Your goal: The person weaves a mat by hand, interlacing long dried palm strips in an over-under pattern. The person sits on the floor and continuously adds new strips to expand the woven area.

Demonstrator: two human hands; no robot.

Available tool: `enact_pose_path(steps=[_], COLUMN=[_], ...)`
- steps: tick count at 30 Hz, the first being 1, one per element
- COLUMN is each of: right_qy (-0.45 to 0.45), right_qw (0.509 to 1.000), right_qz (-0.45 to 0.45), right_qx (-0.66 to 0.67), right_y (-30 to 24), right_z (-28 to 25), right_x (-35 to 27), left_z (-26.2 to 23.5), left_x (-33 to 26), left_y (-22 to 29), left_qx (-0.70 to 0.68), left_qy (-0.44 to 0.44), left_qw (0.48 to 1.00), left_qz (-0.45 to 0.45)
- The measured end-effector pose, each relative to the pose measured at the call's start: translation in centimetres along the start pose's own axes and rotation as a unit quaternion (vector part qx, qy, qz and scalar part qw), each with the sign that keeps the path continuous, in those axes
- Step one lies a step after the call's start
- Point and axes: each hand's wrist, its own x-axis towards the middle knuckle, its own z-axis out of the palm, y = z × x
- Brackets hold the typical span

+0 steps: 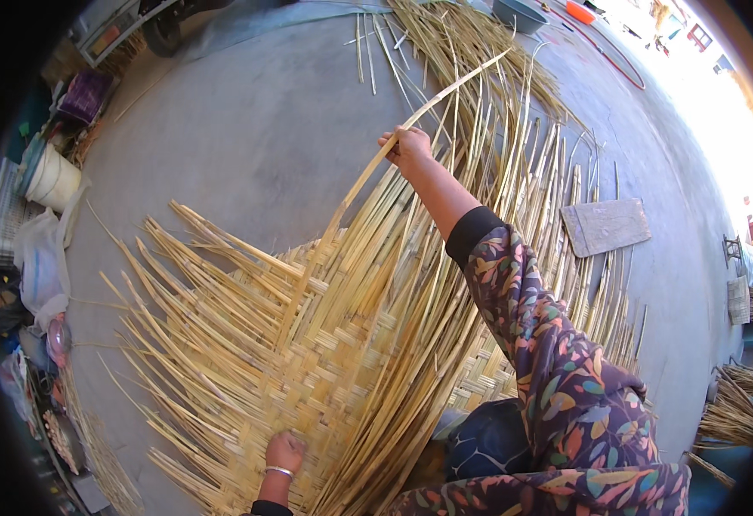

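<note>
A mat of flattened pale reed strips (320, 383), partly woven, lies on the floor in front of me, with long loose ends fanning out to the left and to the far right. My right hand (408, 148) is stretched far forward and closed on a long reed strip (352, 191). That strip bows upward from the weave, and its free tip points to the far right. Down on the near part of the weave rests my left hand (285, 452), a bracelet at its wrist. Its fingers are curled in; whatever they hold, if anything, is hidden.
Loose reeds (480, 52) are heaped at the far side, near a blue-grey basin (519, 17) and an orange one (580, 11). A flat grey slab (605, 227) lies on strips at the right. A white bucket (53, 179) and plastic bags (41, 258) line the left.
</note>
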Motion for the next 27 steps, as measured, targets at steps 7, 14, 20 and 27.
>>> enact_pose_path(steps=[7,14,20,27], right_qy=[-0.054,-0.388,-0.573,-0.554], right_qw=[0.988,0.766,0.408,0.391], right_qz=[-0.145,-0.421,-0.610,-0.616], right_qx=[-0.027,-0.293,-0.365,-0.401], right_y=[-4.3,-5.6,-0.7,0.8], right_z=[4.2,10.7,7.9,5.8], right_x=[-5.2,-22.3,-34.6,-35.3], left_z=[-0.1,-12.3,-20.9,-18.6], left_x=[-0.5,-4.1,-10.2,-11.3], left_y=[0.9,14.0,23.2,18.3], left_qx=[0.026,0.140,0.385,0.344], left_qy=[0.014,0.374,0.568,0.452], left_qw=[1.000,0.890,0.672,0.804], left_qz=[0.009,0.218,0.277,0.178])
